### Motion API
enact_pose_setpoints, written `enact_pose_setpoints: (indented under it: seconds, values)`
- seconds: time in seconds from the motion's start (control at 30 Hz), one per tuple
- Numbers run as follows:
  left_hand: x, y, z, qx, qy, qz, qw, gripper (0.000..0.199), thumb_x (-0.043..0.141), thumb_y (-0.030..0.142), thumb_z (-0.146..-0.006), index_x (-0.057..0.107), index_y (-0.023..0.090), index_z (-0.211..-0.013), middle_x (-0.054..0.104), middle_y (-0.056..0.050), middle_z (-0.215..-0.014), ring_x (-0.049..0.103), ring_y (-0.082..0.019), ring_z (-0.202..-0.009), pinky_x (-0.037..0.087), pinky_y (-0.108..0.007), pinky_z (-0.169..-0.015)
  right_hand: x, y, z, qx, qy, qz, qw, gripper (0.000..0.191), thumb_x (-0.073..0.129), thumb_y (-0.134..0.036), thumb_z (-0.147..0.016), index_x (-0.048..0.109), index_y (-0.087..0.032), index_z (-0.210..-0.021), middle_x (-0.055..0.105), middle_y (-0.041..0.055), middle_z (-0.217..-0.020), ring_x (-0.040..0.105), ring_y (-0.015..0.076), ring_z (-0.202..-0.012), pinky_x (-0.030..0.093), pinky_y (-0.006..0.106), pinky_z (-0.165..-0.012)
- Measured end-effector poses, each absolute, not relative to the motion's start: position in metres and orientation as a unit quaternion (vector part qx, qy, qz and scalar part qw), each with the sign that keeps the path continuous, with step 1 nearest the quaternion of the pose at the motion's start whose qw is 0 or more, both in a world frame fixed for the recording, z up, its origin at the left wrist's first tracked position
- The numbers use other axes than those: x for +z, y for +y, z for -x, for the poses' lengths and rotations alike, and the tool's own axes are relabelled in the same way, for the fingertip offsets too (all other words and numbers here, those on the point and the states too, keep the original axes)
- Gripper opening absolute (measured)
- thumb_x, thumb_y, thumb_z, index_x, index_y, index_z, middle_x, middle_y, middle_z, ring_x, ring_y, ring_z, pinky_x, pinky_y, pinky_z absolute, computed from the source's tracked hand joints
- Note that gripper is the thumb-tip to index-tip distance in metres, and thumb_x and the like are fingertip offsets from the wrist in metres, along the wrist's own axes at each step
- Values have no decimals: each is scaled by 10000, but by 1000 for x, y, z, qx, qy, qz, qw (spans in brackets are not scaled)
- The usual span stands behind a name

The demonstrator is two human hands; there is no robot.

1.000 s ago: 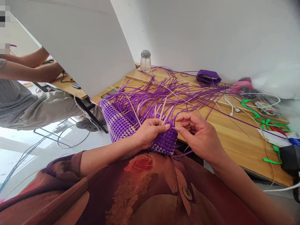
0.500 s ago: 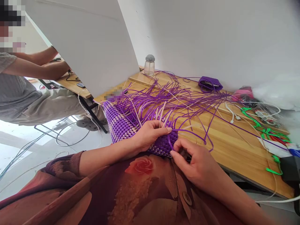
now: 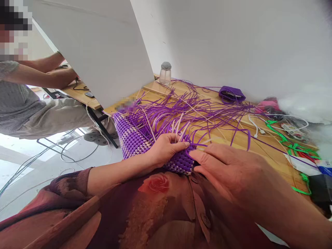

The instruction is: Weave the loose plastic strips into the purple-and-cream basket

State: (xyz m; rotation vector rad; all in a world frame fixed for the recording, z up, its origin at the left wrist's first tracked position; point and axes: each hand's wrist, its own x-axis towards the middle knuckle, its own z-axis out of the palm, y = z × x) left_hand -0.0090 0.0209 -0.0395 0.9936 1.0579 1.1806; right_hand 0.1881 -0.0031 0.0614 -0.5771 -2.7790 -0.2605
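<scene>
A purple and cream woven basket (image 3: 132, 135) lies on its side across my lap and the table edge, with long loose strips (image 3: 181, 103) fanning out from its rim. My left hand (image 3: 166, 148) is closed on the rim, thumb on top, next to several upright cream strips (image 3: 177, 126). At the right end of the weave, my right hand (image 3: 228, 169) has its fingertips at a small loop of purple strip (image 3: 187, 152). The back of this hand hides most of its fingers. Another purple strip (image 3: 249, 138) arcs up behind it.
A clear bottle with a grey lid (image 3: 165, 73) stands at the back of the wooden table (image 3: 269, 162). A small purple woven pouch (image 3: 231, 94), white cables (image 3: 280, 117) and green tape (image 3: 293, 147) lie rightward. A person (image 3: 20, 100) sits at left beyond a partition (image 3: 103, 45).
My right hand has risen and turned with its back toward me, nearer the weave. The purple loop beside it has shrunk, and a strip now arcs higher behind it. My left hand stays in place.
</scene>
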Motion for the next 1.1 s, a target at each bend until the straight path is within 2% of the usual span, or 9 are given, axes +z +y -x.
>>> enact_pose_setpoints:
  seconds: [0.07, 0.13, 0.23, 0.33, 0.57, 0.8, 0.87, 1.0, 1.1]
  values:
    - [-41, 22, 9, 510, 458, -432, 586, 329, 814, 414, -685, 612, 156, -720, 596, 29, -664, 490, -86, -590, 381, -236, -602, 67, -1, -186, -153, -960, 176, 156, 224, 520, -109, -904, 689, -181, -1032, 698, 54, -891, 624, 222, -785, 454, 355, -682]
    - [-42, 22, 9, 510, 457, -426, 591, 321, 815, 406, -685, 615, 158, -727, 605, 29, -667, 497, -85, -586, 381, -234, -598, 68, -3, -185, -179, -956, 190, 133, 192, 530, -77, -873, 696, -167, -903, 679, 63, -801, 602, 224, -712, 422, 357, -639]
    - [-41, 21, 8, 504, 450, -418, 607, 309, 825, 384, -678, 626, 154, -731, 615, 24, -664, 503, -81, -572, 377, -230, -583, 64, 0, -179, -88, -972, 204, 73, 170, 565, -76, -855, 658, -189, -767, 659, 39, -736, 570, 177, -635, 395, 316, -604]
    - [-36, 19, 8, 510, 423, -399, 634, 305, 839, 361, -658, 628, 144, -695, 608, 23, -630, 496, -72, -543, 368, -223, -563, 62, 22, -171, 32, -972, 224, 71, 184, 577, -182, -917, 642, -195, -746, 659, 8, -739, 558, 137, -639, 373, 276, -603]
    - [-29, 15, 7, 512, 406, -317, 687, 350, 862, 373, -608, 631, 121, -685, 620, -7, -639, 528, -86, -550, 391, -231, -567, 54, 83, -167, 94, -946, 303, 69, 192, 617, -300, -892, 703, -198, -754, 674, -10, -701, 550, 123, -631, 335, 265, -619]
    - [-28, 14, 9, 503, 400, -339, 687, 332, 874, 303, -591, 594, 135, -650, 599, 11, -613, 518, -80, -521, 377, -238, -555, 50, 93, -161, 132, -943, 300, 53, 196, 587, -268, -899, 713, -197, -766, 701, -14, -741, 590, 128, -671, 372, 266, -625]
    - [-27, 15, 8, 499, 406, -327, 692, 317, 872, 258, -563, 588, 139, -640, 615, 6, -607, 536, -91, -513, 392, -247, -556, 48, 94, -162, 98, -948, 287, 93, 180, 580, -240, -910, 741, -205, -838, 733, 2, -830, 627, 151, -759, 415, 279, -694]
    - [-26, 16, 8, 498, 420, -299, 697, 310, 862, 221, -537, 568, 142, -597, 613, 3, -574, 544, -101, -494, 406, -254, -545, 46, 78, -174, -114, -913, 303, 247, 197, 578, -273, -938, 757, -193, -920, 734, 77, -976, 604, 257, -977, 414, 394, -882]
    - [-26, 16, 7, 497, 415, -291, 704, 299, 857, 215, -540, 573, 141, -597, 620, -3, -581, 553, -106, -496, 420, -258, -546, 46, 58, -186, -88, -933, 293, 190, 196, 603, -310, -936, 734, -194, -849, 706, 60, -850, 587, 233, -869, 429, 379, -824]
